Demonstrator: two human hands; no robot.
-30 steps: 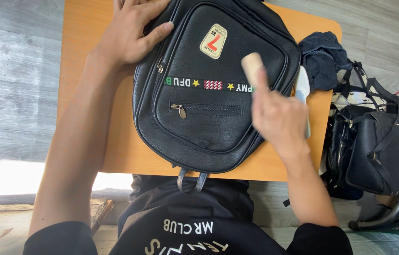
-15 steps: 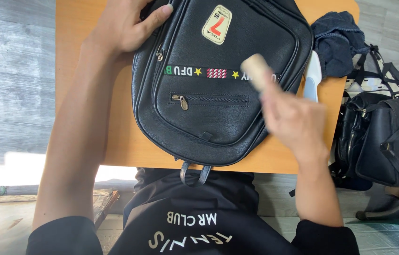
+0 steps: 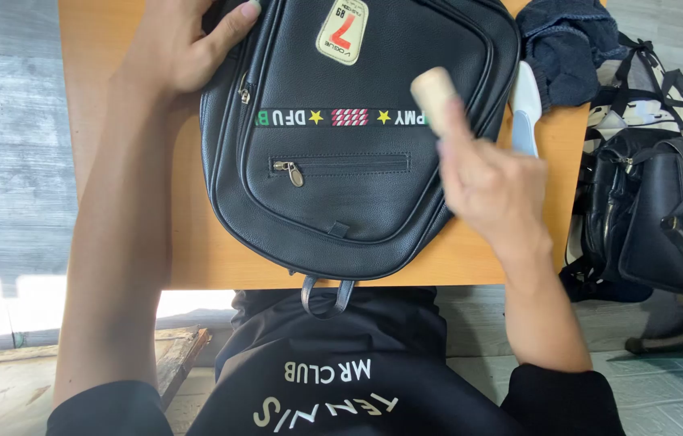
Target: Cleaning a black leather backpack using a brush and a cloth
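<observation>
A black leather backpack (image 3: 341, 202) lies flat on a small orange table (image 3: 188, 234), with a cream patch, a coloured ribbon stripe and a zipped front pocket. My left hand (image 3: 184, 44) presses flat on the bag's upper left side, thumb stretched across its edge. My right hand (image 3: 491, 190) hovers over the bag's right edge, blurred, holding a small tan wooden-handled brush (image 3: 434, 93) whose handle end points up above the ribbon stripe.
A white and blue bottle (image 3: 525, 113) lies on the table right of the backpack, beside a dark crumpled cloth (image 3: 563, 44). Several black bags (image 3: 664, 210) sit piled on a chair at the right. Grey plank floor surrounds the table.
My right hand with the brush moved down and right over the bag, then back up and left. The left hand stays pressed on the bag. The view shifted slightly.
</observation>
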